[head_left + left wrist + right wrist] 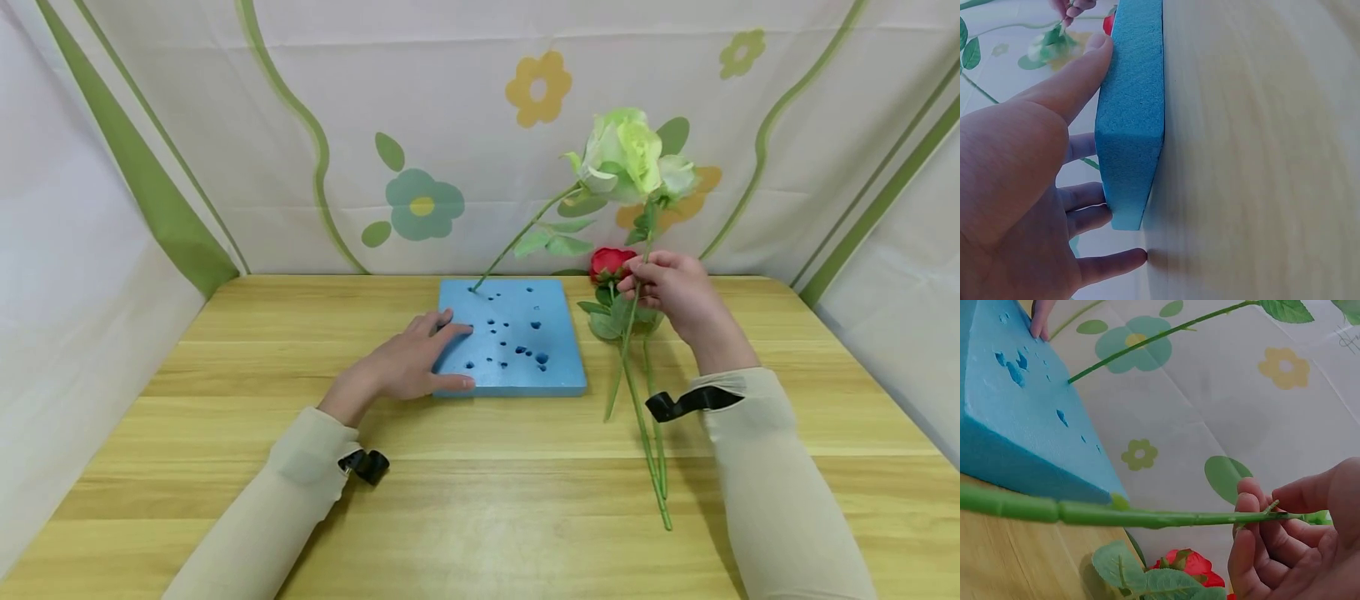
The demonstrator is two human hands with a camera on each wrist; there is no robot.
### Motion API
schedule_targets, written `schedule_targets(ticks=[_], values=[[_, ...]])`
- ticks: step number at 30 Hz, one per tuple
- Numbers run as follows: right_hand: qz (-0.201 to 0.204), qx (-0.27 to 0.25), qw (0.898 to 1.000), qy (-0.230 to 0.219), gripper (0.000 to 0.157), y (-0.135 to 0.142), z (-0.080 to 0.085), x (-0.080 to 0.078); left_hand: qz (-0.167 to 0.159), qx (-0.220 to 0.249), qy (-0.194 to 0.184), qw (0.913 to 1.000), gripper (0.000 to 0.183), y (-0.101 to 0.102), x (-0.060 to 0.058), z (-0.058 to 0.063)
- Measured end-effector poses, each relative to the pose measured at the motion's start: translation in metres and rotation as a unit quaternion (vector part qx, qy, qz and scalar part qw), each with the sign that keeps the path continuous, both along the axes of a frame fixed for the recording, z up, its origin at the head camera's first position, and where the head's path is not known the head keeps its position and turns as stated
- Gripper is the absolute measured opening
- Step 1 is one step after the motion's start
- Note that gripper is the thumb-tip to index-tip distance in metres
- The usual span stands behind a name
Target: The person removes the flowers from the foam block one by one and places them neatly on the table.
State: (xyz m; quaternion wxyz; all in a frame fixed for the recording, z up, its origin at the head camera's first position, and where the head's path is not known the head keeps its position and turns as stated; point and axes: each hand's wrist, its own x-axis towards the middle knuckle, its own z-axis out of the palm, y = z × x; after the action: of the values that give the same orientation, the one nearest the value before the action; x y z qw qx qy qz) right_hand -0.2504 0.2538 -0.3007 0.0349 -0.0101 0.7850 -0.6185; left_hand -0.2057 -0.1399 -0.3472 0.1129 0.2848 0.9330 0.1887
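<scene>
My left hand [405, 360] rests on the left side of a blue foam block [510, 380] pitted with several holes, its thumb at the front edge and fingers spread. In the left wrist view the thumb touches the block's [1132, 94] edge. A large pale green rose [622, 158] stands tilted right, its stem in a hole near the block's back left. My right hand [686, 300] pinches the stem [1135, 517] of a smaller white rose [677, 177], held upright right of the block, its lower end pointing down. Behind that hand lies a red rose [611, 262], partly hidden.
Green stems [647, 433] and leaves [603, 323] lie on the wooden table [480, 500], right of the block. A white cloth [465, 100] printed with flowers hangs along the table's back edge, with cloth walls at both sides.
</scene>
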Motion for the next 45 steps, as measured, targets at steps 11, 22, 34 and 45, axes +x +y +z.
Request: schedule_targets(ticks=[11,22,34,45], values=[[0.026,0.03,0.999,-0.035,0.027,0.014,-0.01,-0.005,0.0,0.003,-0.001,1.0,0.084,-0.001,0.002,0.0],[0.028,0.109,0.992,-0.063,0.04,0.021,-0.04,-0.016,-0.001,0.002,0.001,1.0,0.084,0.001,-0.001,-0.001],[0.022,0.195,0.979,-0.052,0.044,0.013,-0.044,-0.014,0.002,0.003,-0.002,1.0,0.084,0.0,0.0,-0.001],[0.016,0.22,0.975,-0.035,0.049,0.008,-0.036,-0.01,0.001,0.002,-0.003,1.0,0.084,0.0,0.0,-0.001]])
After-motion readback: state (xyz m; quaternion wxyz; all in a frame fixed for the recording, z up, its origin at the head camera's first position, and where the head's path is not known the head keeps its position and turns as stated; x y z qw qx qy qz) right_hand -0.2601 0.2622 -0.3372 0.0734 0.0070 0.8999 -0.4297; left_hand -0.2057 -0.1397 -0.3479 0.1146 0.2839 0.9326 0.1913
